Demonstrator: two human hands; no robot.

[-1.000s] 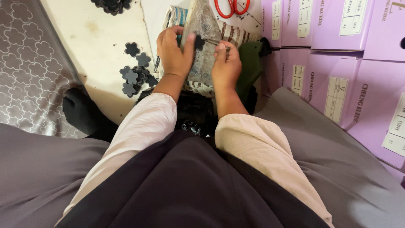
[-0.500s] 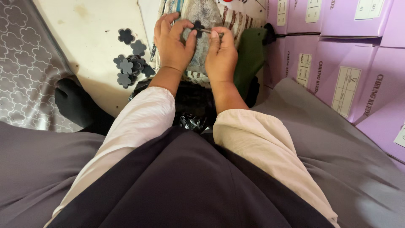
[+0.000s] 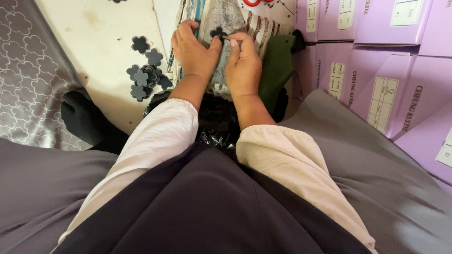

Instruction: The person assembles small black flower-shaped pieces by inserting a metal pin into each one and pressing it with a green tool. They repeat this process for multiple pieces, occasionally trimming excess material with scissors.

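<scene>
**Ana:** Head view first: what sits in the grip?

**Ben:** One small black flower-shaped piece point(image 3: 217, 33), pinched between the two hands. The left hand point(image 3: 194, 51) has its thumb pressed up against the piece from the left, fingers curled over the top. The right hand point(image 3: 243, 60) closes in from the right, thumb and forefinger narrowed onto a thin dark stem or tool that meets the piece. I cannot tell which it is.

**Ana:** So both hands are closed?

**Ben:** Yes, both tight, meeting at the flower piece, knuckles nearly touching.

**Ana:** What lies right behind the grip?

**Ben:** A grey speckled cloth point(image 3: 229, 19), draped over a striped fabric point(image 3: 256, 26). The piece is held just over that cloth.

**Ana:** And to the left of the grip?

**Ben:** A heap of dark flower cut-outs point(image 3: 145, 77) lying on a cream board point(image 3: 99, 42), near the left wrist. Farther left is a grey mat with a flower pattern point(image 3: 28, 70), and a black-socked foot point(image 3: 82, 117) rests at its edge.

**Ana:** To the right?

**Ben:** A dark green object point(image 3: 278, 70) just beside the right hand, then stacked lilac boxes point(image 3: 386, 61) beyond it.

**Ana:** Above the grip?

**Ben:** Red handles point(image 3: 256, 2) at the frame's top edge, mostly cut off.

**Ana:** Below?

**Ben:** Crumpled black plastic point(image 3: 216, 127) under the wrists, pale sleeves point(image 3: 155, 141), and dark clothing nearest the camera.
</scene>
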